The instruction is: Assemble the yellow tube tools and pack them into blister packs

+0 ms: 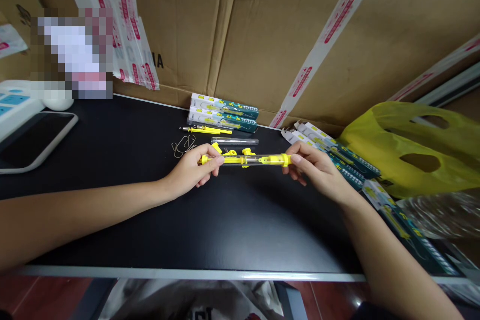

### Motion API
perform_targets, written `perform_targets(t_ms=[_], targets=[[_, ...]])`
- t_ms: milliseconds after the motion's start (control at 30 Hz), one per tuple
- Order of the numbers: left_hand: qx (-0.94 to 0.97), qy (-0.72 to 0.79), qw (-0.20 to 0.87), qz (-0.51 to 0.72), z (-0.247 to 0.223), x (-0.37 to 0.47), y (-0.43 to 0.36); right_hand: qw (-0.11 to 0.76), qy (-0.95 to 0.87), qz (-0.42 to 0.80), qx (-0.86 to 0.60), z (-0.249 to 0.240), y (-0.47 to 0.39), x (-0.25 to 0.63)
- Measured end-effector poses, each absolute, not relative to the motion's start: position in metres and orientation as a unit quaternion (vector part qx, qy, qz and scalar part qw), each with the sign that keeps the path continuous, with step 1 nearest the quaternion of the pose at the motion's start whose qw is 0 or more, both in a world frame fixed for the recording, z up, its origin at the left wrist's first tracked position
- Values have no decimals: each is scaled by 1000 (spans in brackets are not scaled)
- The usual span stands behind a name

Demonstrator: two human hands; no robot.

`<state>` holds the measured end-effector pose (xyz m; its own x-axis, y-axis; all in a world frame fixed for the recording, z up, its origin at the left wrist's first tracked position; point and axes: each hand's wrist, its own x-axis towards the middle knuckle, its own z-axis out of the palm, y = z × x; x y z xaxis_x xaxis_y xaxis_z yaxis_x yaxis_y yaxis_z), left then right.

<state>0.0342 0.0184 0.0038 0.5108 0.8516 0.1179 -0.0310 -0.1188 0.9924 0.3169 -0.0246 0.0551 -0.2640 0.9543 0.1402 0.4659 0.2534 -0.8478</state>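
Observation:
Level above the dark tabletop, a tubular spring scale (252, 160) spans both my hands. Its tube is clear, with yellow caps and yellow and metal parts inside. My left hand (200, 167) pinches its left end between thumb and fingers. At the right end, the thumb and fingers of my right hand (313, 167) close on the yellow cap. Just behind it lie loose yellow parts (216, 148), partly hidden by the tube. Farther back rest an empty clear tube (235, 141) and slim yellow rods with metal tips (212, 130). Bent wire hooks (183, 146) lie beside my left hand.
Printed boxes (225, 119) stand against the large taped cardboard (255, 35) at the back. More boxes (330, 152) line the right side, near a yellow plastic bag (390, 135). A phone (35, 142) and a white power strip (17, 102) lie left.

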Motion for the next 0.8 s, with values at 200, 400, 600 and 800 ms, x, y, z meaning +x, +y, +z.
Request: perform_targets(t_ms=[200,400,600,800], targets=[[643,314,587,378,2,34,18,360,-707,361,-490,60,-26,316],[641,309,588,384,3,34,18,368,-703,353,-495,63,-26,315],[642,308,586,385,3,34,18,374,-701,348,-497,65,-27,315],[641,309,588,384,4,34,18,367,-704,352,-495,64,-27,315]])
